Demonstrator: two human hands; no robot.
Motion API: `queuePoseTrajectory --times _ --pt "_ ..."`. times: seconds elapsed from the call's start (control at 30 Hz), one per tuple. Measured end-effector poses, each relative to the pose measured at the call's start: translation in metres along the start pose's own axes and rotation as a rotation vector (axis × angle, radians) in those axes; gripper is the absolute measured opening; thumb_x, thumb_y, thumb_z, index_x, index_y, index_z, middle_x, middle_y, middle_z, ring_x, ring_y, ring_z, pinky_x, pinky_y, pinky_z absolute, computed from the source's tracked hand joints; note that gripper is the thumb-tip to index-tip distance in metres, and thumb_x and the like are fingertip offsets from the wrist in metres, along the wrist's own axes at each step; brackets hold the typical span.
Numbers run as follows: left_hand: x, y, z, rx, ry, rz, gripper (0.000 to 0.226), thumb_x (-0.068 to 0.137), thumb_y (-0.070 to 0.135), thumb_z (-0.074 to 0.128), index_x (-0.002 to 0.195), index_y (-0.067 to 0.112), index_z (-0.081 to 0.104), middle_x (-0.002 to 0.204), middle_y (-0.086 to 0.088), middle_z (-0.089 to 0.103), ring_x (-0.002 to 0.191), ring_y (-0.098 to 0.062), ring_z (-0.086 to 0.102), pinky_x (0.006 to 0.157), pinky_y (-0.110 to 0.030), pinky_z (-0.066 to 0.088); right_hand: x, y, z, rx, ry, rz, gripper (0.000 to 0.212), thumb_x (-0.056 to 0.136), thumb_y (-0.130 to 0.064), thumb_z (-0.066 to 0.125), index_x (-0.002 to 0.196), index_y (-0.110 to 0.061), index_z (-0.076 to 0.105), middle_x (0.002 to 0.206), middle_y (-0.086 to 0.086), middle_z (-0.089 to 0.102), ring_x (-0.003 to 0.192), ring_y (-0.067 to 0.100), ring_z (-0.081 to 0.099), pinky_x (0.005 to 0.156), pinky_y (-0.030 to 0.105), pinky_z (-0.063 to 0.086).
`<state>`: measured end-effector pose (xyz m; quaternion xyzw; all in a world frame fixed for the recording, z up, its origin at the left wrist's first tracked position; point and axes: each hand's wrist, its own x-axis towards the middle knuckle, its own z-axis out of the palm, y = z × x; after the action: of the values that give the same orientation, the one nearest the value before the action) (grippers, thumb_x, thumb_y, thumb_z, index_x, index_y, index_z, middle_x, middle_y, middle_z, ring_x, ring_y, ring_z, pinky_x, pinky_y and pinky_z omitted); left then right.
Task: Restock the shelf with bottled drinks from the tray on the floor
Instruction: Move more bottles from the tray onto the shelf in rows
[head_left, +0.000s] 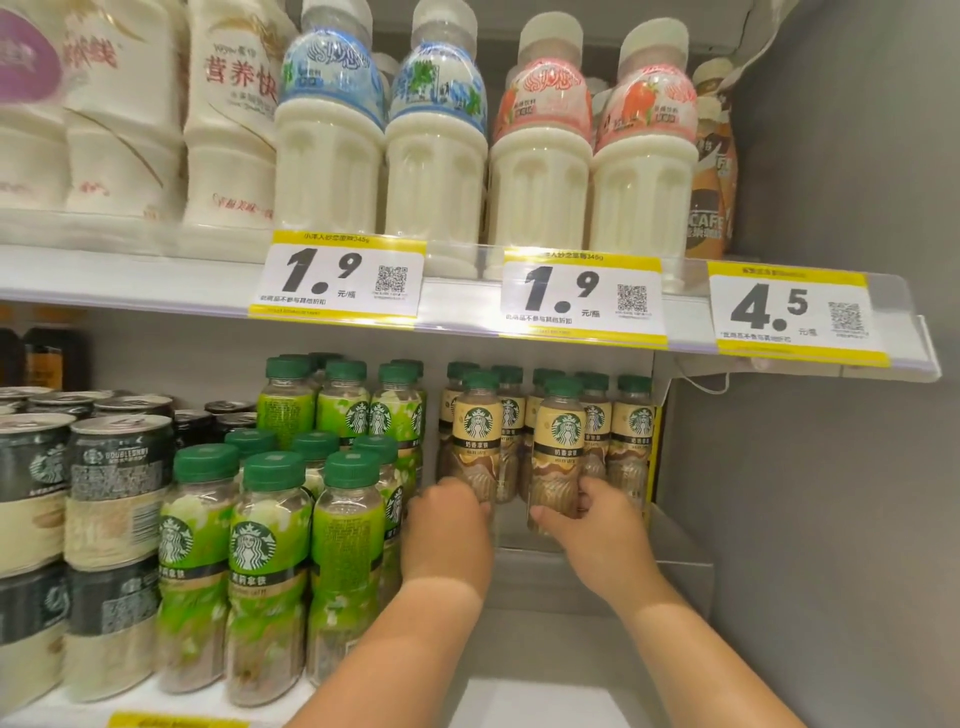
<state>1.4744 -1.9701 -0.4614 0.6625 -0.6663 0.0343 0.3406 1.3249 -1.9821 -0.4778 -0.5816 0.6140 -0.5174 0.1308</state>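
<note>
Two tan-labelled coffee bottles with green caps are being held upright on the lower shelf (576, 649). My left hand (447, 530) grips the base of the left tan bottle (480, 431). My right hand (597, 525) grips the base of the right tan bottle (563, 441). Both stand at the front of a row of matching tan bottles (631, 421) deeper in the shelf. The tray on the floor is out of view.
Green-labelled coffee bottles (265, 551) fill the lane to the left, with stacked cans (119, 483) beyond. The upper shelf (467, 301) carries white milk bottles (436, 156) and price tags. A grey side wall (831, 467) bounds the right.
</note>
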Motion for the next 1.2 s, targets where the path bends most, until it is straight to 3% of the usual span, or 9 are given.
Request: queuePoseTrajectory --times 0.07,0.23,0.37,0.6,0.73,0.83,1.0,1.1,1.2 --pt "0.004 0.001 0.004 0.038 -0.007 -0.008 0.024 0.099 0.029 0.051 0.106 0.008 0.061 0.107 -0.01 0.068 0.105 -0.029 0.062 0.077 -0.033 0.05 0.004 -0.004 0.002 -0.021 -0.035 0.0 0.05 0.07 -0.045 0.08 0.111 -0.02 0.069 0.098 -0.005 0.073 0.092 0.016 0.068 0.086 0.04 0.057" --pt "0.013 0.006 0.006 0.098 -0.092 -0.06 0.025 0.091 -0.004 0.047 0.105 0.007 0.065 0.108 -0.012 0.068 0.107 -0.03 0.062 0.08 -0.033 0.052 0.018 -0.008 0.018 -0.038 -0.074 -0.014 0.043 0.072 -0.039 0.083 0.108 -0.021 0.068 0.098 -0.003 0.073 0.091 0.016 0.068 0.086 0.04 0.058" --pt "0.016 0.009 0.006 0.04 -0.06 -0.092 0.025 0.091 -0.004 0.048 0.113 0.004 0.059 0.11 -0.012 0.068 0.108 -0.029 0.065 0.082 -0.034 0.054 0.021 -0.013 0.03 -0.039 -0.065 -0.018 0.055 0.072 -0.038 0.084 0.117 -0.015 0.061 0.106 0.0 0.069 0.097 0.019 0.065 0.084 0.036 0.055" --pt "0.014 0.014 0.003 -0.014 -0.032 -0.123 0.027 0.095 0.001 0.048 0.121 0.001 0.041 0.119 -0.014 0.065 0.114 -0.029 0.063 0.084 -0.034 0.053 0.018 -0.021 0.033 -0.086 -0.007 -0.095 0.043 0.075 -0.031 0.085 0.095 -0.017 0.05 0.091 0.001 0.06 0.075 0.015 0.052 0.052 0.019 0.032" --pt "0.013 0.014 -0.002 -0.008 -0.046 -0.11 0.026 0.094 0.001 0.05 0.119 0.001 0.043 0.118 -0.014 0.065 0.113 -0.029 0.064 0.084 -0.034 0.053 0.016 -0.022 0.033 -0.086 -0.023 -0.11 0.043 0.075 -0.03 0.085 0.093 -0.018 0.048 0.078 -0.004 0.054 0.063 0.003 0.044 0.049 0.017 0.029" --pt "0.013 0.012 -0.007 0.025 -0.054 -0.077 0.026 0.094 0.001 0.051 0.12 0.0 0.046 0.121 -0.014 0.062 0.114 -0.028 0.063 0.085 -0.033 0.053 0.015 -0.023 0.035 -0.093 -0.03 -0.094 0.042 0.075 -0.033 0.085 0.095 -0.014 0.053 0.081 0.001 0.058 0.064 0.008 0.048 0.049 0.022 0.032" --pt "0.012 0.007 -0.008 0.06 -0.042 -0.039 0.024 0.093 -0.005 0.048 0.116 0.0 0.051 0.119 -0.013 0.063 0.111 -0.026 0.065 0.084 -0.031 0.054 0.012 -0.026 0.032 -0.104 -0.047 -0.091 0.047 0.075 -0.032 0.085 0.105 -0.01 0.056 0.093 0.001 0.061 0.078 0.017 0.055 0.055 0.025 0.038" --pt "0.011 0.004 -0.008 0.048 -0.034 -0.055 0.027 0.093 -0.007 0.047 0.119 -0.002 0.049 0.117 -0.013 0.065 0.109 -0.025 0.067 0.082 -0.03 0.054 0.007 -0.025 0.029 -0.122 -0.074 -0.095 0.063 0.072 -0.033 0.086 0.121 -0.009 0.054 0.112 0.005 0.064 0.099 0.021 0.06 0.081 0.033 0.052" --pt "0.006 -0.001 -0.007 0.063 -0.023 -0.036 0.039 0.091 -0.008 0.047 0.129 -0.003 0.042 0.119 -0.013 0.066 0.11 -0.025 0.066 0.081 -0.029 0.054 -0.002 -0.025 0.017 -0.163 -0.08 -0.106 0.072 0.079 -0.033 0.081 0.138 -0.011 0.045 0.131 0.009 0.057 0.124 0.026 0.053 0.095 0.032 0.044"
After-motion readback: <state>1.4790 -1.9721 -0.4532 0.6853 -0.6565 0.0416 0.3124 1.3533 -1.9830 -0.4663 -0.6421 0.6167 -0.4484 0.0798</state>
